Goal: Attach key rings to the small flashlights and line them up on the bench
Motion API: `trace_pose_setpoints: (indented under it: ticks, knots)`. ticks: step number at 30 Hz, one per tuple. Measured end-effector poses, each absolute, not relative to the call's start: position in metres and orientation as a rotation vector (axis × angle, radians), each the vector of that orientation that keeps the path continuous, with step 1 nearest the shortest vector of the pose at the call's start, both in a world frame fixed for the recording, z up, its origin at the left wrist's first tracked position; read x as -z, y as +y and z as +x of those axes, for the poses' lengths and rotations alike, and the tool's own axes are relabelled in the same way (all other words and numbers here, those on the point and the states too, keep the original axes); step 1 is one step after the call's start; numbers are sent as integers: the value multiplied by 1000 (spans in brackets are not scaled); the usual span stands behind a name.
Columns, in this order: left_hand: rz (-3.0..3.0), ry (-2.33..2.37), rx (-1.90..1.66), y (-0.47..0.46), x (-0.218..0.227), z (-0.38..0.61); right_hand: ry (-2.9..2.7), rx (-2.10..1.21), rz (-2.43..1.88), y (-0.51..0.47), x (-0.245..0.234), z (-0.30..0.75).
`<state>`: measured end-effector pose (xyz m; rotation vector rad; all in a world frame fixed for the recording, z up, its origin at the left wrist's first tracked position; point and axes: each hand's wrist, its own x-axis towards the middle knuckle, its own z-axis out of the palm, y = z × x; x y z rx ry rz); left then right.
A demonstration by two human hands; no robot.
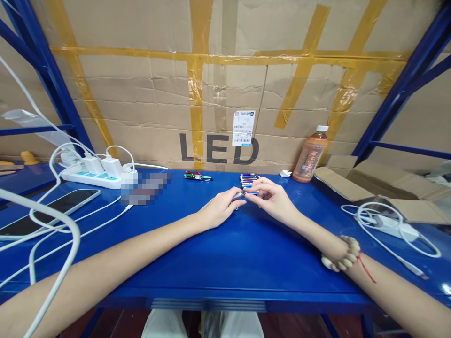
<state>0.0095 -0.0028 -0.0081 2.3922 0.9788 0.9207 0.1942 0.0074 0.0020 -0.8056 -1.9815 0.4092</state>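
Note:
My left hand (220, 206) is closed in a pinch around a small silver metal tube (237, 195), over the middle of the blue table. At the tube's right end, the thumb and fingertips of my right hand (273, 198) close together on it. The fingers cover much of the tube. Just behind my hands lies a row of several small shiny metal tubes (247, 178), blue, purple and red, partly hidden by my right hand. Farther left, a small group of green, red and dark tubes (198, 176) rests near the back of the table.
A drink bottle (310, 154) stands at the back right, beside an open cardboard box (373, 188). A white charger cable (394, 230) lies coiled at the right. On the left are a power strip (98, 177), a phone (52, 211) and loose white cables (75, 244).

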Motion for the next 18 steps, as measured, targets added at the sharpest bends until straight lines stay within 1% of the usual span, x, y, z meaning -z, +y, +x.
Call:
trace_pose_setpoints:
  ticks: [3, 6, 12, 15, 18]
  knots:
    - [2362, 1060, -1023, 1, 10, 10, -1997, -377, -880, 7, -1, 194]
    - [2305, 1206, -1089, 5, 13, 10, -2139, -285, -980, 3, -2, 194]
    - [2186, 1524, -1104, 13, 18, 5, -2500, -115, -967, -6, -3, 189]
    - [2157, 1585, -1077, 15, 19, 3, -2524, -112, -951, -5, -3, 189]
    - [2201, 1542, -1030, 15, 19, 4, -2497, -143, -991, -3, -3, 190]
